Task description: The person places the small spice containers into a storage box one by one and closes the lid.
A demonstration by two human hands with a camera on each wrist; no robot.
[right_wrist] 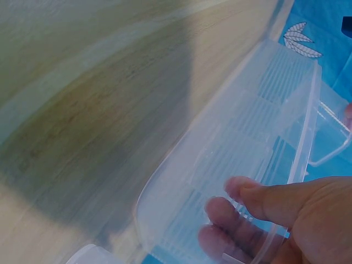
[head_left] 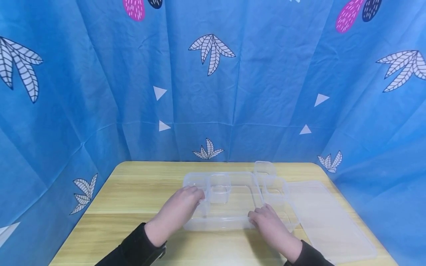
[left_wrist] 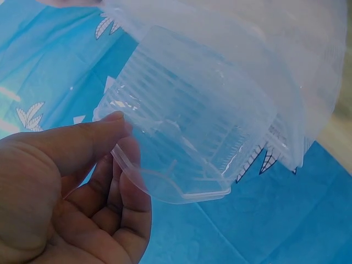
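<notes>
I count one table (head_left: 139, 195) bearing one box (head_left: 223, 223) and one lid (head_left: 332, 221). The right hand (head_left: 269, 223) pinches the box's wall; the left hand (head_left: 178, 212) pinches one cup (left_wrist: 181, 110) at its left end.

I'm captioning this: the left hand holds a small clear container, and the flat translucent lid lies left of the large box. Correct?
No: the flat translucent lid lies right of the large box, as the head view shows. The left hand does hold a small clear container.
</notes>
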